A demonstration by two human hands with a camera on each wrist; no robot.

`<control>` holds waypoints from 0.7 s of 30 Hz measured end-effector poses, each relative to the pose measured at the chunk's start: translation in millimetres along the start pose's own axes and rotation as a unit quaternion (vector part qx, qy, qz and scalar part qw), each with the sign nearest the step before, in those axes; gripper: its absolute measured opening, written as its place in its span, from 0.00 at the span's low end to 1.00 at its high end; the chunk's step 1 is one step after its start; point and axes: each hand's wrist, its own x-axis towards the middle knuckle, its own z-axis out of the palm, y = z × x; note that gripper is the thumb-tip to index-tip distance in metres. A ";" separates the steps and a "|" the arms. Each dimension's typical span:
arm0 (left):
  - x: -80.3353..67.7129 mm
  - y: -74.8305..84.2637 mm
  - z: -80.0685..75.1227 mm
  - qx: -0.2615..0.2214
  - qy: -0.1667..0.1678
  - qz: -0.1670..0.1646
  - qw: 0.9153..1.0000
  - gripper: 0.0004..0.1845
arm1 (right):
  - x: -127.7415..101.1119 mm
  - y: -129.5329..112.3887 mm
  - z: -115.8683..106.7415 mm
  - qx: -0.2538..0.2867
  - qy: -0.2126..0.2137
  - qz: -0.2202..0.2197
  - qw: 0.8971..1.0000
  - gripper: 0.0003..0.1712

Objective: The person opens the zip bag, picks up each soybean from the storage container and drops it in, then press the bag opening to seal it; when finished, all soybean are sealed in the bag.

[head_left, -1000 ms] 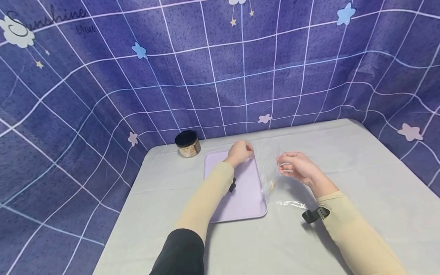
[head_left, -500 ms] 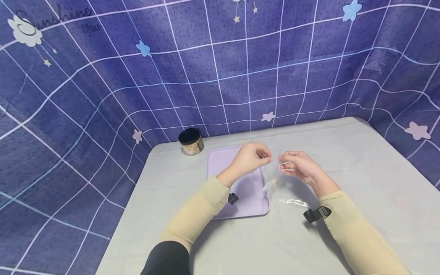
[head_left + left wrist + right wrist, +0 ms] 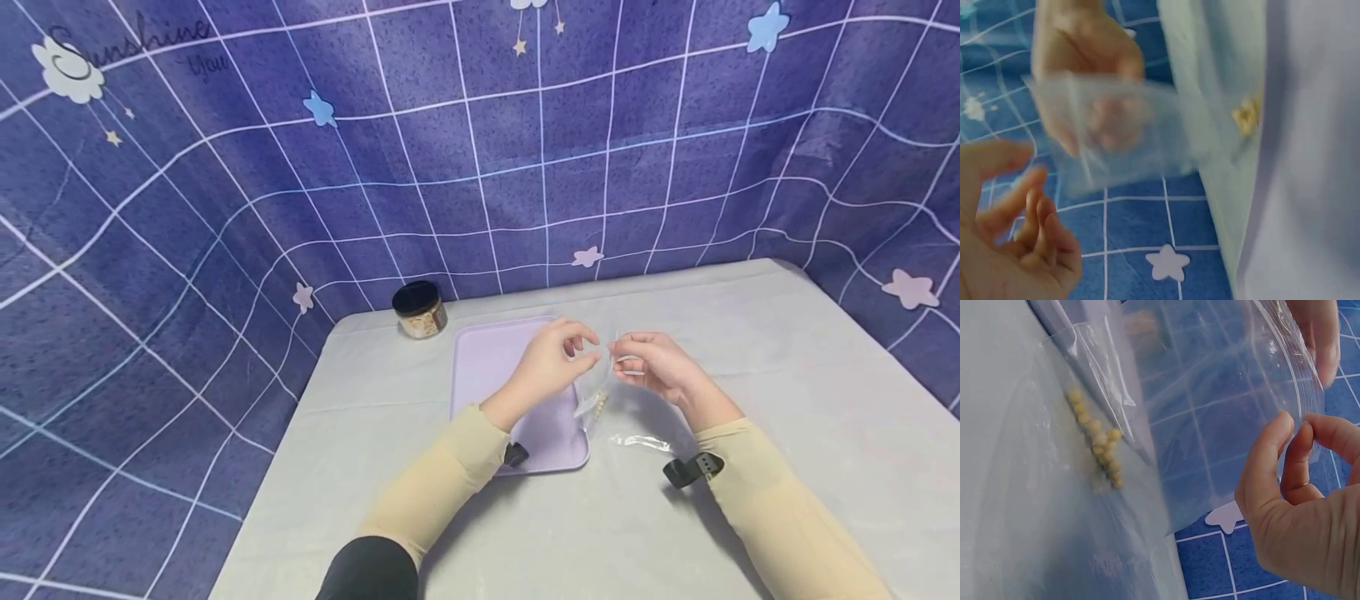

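Right hand (image 3: 651,367) pinches top edge of clear bag (image 3: 1210,425), few small beads (image 3: 1094,439) low inside, well below fingers. Left hand (image 3: 551,367) just beside, fingers loose, holding nothing. Better keep mouth upward, grip both lips gently.

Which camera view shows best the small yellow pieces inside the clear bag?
The right wrist view: the yellow pieces lie sharp in a row inside the clear bag. The left wrist view shows a blurred yellow patch; the head view, tiny specks.
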 end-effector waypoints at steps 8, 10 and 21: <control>-49.2 22.1 11.4 0.019 0.061 -0.063 0.996 0.18 | -7.4 -6.6 -2.7 0.032 0.020 -0.014 0.999 0.11; -53.0 25.7 17.9 0.020 0.069 -0.067 0.995 0.17 | -8.8 -8.7 -3.3 0.048 0.029 -0.018 0.998 0.12; -41.1 26.2 17.8 0.031 0.132 -0.058 0.989 0.04 | -19.3 -21.0 -8.5 0.059 0.035 -0.027 0.997 0.11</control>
